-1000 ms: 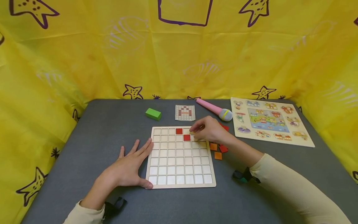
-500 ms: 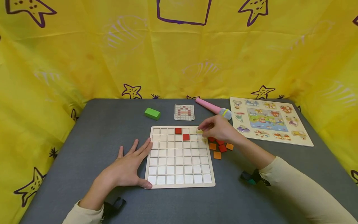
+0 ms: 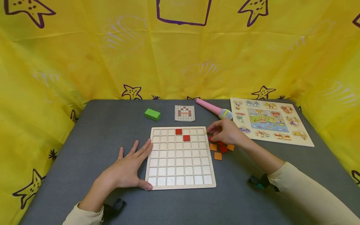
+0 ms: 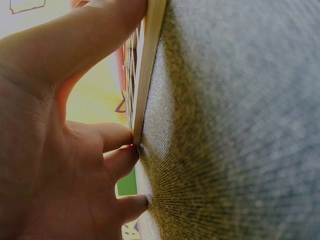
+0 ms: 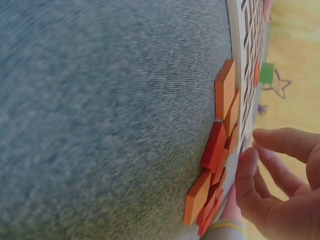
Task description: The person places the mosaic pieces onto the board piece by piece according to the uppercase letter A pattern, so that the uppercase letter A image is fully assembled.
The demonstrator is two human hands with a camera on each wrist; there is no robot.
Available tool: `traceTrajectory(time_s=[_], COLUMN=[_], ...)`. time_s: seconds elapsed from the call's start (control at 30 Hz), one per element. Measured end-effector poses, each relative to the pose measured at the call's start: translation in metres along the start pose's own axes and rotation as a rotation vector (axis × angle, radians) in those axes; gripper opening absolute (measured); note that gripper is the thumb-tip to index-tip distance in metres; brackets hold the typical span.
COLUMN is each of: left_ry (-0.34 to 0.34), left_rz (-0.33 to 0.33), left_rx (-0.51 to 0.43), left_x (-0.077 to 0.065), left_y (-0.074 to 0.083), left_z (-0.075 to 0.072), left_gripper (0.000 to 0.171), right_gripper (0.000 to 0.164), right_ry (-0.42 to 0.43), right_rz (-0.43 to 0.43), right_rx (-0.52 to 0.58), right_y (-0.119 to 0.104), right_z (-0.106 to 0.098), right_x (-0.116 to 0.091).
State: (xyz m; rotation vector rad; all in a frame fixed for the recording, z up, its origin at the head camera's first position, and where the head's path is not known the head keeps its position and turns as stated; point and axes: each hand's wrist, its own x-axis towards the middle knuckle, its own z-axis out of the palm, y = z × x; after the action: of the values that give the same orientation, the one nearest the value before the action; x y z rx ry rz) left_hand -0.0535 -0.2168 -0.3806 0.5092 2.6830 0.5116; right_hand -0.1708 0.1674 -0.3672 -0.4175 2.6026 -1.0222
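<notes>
Leaving the board [image 3: 179, 162], the right hand [image 3: 227, 132], loosely curled, nears red tiles [image 3: 223, 149]; left hand [image 3: 127, 171] stays spread.

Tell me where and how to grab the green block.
Pinch the green block mid-length across its long sides, probably best from straight above: it is oblong, lies flat, and nothing touches it or covers its top.

A hand could slide along the grey table [image 3: 180, 206] in front of the grid board [image 3: 180, 162], but from where I stand the left hand [image 3: 127, 170] blocks its left edge, while orange and red tiles [image 3: 223, 149] and the right hand [image 3: 227, 132] crowd its right edge.
</notes>
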Motion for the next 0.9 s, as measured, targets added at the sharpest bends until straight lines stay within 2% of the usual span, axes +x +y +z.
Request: traceTrajectory(time_s=[0.3,0.67,0.9], left_ry=[-0.006,-0.009,-0.008], left_rz=[-0.003,0.003,0.001], left_rx=[-0.015,-0.02,-0.02], left_x=[-0.001,-0.002,-0.002], left_y=[-0.001,0.0,0.001], left_z=[0.0,0.0,0.0], left_gripper=[0.14,0.14,0.139], right_gripper=[0.029,0.028,0.033], right_ry=[-0.022,-0.001,-0.026], right_rz=[-0.013,-0.008,-0.03], right_rx=[-0.049,-0.126,-0.143], right_y=[0.004,0.008,0.011], right_z=[-0.002,0.002,0.002], right_x=[-0.004,-0.005,-0.005])
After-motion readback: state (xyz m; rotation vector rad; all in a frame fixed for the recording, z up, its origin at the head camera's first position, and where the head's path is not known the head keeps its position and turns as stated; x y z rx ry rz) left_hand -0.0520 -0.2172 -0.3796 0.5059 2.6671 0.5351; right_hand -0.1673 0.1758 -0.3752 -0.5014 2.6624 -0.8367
